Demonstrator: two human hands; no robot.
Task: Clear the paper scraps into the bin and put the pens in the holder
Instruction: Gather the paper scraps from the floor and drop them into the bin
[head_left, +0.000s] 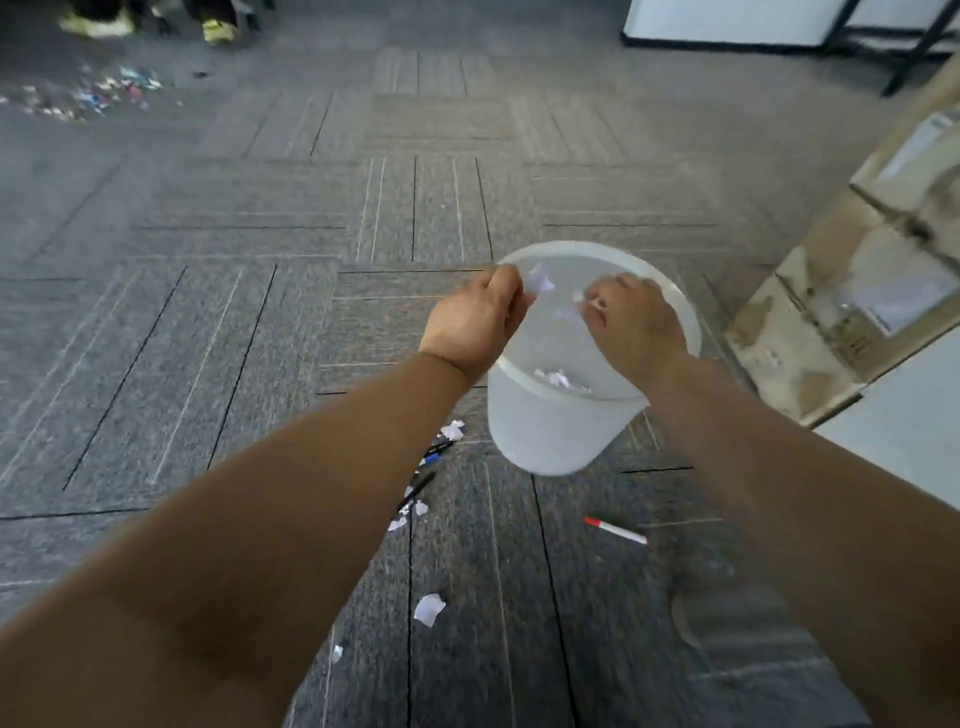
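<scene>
A translucent white bin (545, 431) stands on the grey carpet with paper scraps (563, 379) at its bottom. Both hands hover over its mouth. My left hand (475, 322) pinches a white scrap (540, 280) at the rim. My right hand (639, 327) has its fingers curled around small white bits. On the floor lie more scraps (429, 609), a red-capped pen (615, 530), a black pen (415, 491) and a blue pen (431, 458) partly hidden by my left forearm. No pen holder is visible.
Worn cardboard boxes (857, 291) are stacked to the right of the bin. A pile of coloured litter (98, 93) lies far left, near a person's shoes (98, 23). A white board on a black frame (779, 23) stands at the back right.
</scene>
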